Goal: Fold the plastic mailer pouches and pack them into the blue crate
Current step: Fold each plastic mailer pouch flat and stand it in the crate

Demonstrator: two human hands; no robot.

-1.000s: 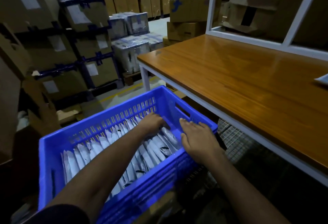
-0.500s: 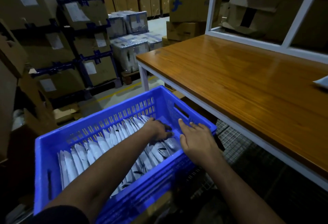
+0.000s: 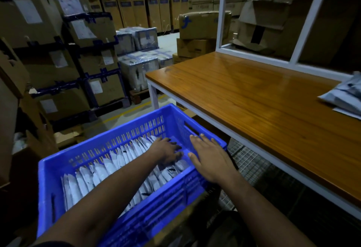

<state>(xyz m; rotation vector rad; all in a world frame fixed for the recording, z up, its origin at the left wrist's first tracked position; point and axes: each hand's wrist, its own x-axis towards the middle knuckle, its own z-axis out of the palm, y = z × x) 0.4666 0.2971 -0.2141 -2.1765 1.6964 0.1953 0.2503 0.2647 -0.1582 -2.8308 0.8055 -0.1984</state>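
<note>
Head view: the wooden table fills the right, a few unfolded mailers lying at its far right edge, and just beside its near corner sits the blue crate, lined with folded mailer pouches standing on edge. The left hand presses down on the row's right end, fingers loosely spread and gripping nothing, while the right hand lies flat and open over the crate's right rim.

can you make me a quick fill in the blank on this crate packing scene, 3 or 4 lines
1. The folded pouches stand in a row inside the ____ crate.
2. The left hand presses on the pouches at the crate's ____ end.
3. The right hand lies flat, fingers ____.
4. More unpacked mailers lie on the ____ table.

Missing words: blue; right; spread; wooden
</note>
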